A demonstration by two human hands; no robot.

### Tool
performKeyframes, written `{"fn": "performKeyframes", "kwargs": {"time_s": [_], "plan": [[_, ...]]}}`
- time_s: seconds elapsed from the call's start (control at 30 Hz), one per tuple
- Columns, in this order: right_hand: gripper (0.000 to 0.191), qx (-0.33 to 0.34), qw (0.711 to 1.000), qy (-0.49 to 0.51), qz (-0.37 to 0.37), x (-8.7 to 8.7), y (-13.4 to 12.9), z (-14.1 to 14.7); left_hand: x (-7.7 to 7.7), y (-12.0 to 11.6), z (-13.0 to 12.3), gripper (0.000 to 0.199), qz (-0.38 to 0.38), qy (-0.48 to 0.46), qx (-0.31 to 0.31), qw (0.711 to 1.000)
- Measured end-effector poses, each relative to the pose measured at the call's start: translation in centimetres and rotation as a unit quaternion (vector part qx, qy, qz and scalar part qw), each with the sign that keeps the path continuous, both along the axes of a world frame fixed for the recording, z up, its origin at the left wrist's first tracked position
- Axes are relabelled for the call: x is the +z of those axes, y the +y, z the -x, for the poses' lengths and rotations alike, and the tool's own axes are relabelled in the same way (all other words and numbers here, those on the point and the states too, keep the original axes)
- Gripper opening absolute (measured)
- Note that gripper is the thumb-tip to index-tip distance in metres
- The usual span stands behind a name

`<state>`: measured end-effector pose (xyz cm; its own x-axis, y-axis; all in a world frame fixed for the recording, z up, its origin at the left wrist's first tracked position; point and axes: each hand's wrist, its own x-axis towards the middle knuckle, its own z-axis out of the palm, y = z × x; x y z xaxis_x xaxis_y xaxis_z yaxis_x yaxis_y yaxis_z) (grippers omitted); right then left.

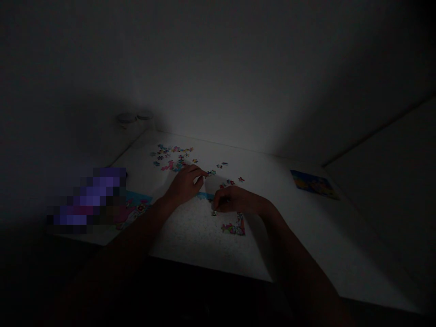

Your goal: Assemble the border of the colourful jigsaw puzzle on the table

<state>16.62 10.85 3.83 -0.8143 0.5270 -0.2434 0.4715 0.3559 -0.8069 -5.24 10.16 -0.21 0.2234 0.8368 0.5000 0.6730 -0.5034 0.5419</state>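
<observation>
The dim view shows my left hand [185, 185] over a white table [279, 236], its fingertips reaching right toward a small dark puzzle piece [206, 174]. I cannot tell whether those fingers grip that piece. My right hand [233, 200] is bent down at the fingertips, pinching a small pale puzzle piece [214, 212]. Between my hands lies a blue-edged strip of joined pieces [205, 195]. A colourful joined section [233, 228] sits just below my right hand. Several loose pieces [172, 156] are scattered farther back.
A colourful picture card [314, 184] lies at the table's right. A pink and blue printed picture [132, 209] lies at the left, next to a pixelated blurred patch [88, 200]. Two round lids [135, 116] stand beyond the far left corner. A dark wall rises behind.
</observation>
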Motion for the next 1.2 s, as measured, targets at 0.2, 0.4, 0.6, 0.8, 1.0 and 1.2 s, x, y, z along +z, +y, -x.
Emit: {"fn": "performKeyframes", "kwargs": {"time_s": [0.2,0.4,0.6,0.8,1.0,1.2], "plan": [[0.012,0.014,0.999,-0.006,-0.041,0.2,-0.5,0.0,1.9,-3.3,-0.2,0.020,0.040,0.041,-0.041,0.998],[0.014,-0.061,0.997,0.036,-0.030,-0.9,1.2,-1.0,1.4,-8.2,-1.4,0.019,0.100,0.125,-0.051,0.986],[0.020,-0.145,0.986,0.076,-0.039,-1.8,2.5,-1.7,0.5,-10.0,-3.4,0.027,0.111,0.168,-0.030,0.979],[0.036,-0.077,0.989,0.027,-0.124,-1.0,2.0,-2.1,0.5,-9.8,-3.1,0.019,0.130,0.126,-0.054,0.982],[0.083,-0.051,0.979,-0.015,-0.195,-1.3,-0.7,-4.9,0.8,-9.4,-2.7,0.020,0.180,0.095,-0.090,0.975],[0.110,-0.047,0.980,-0.050,-0.184,-2.3,-2.2,-5.4,0.5,-9.2,-2.7,0.017,0.178,0.088,-0.087,0.976]]}}
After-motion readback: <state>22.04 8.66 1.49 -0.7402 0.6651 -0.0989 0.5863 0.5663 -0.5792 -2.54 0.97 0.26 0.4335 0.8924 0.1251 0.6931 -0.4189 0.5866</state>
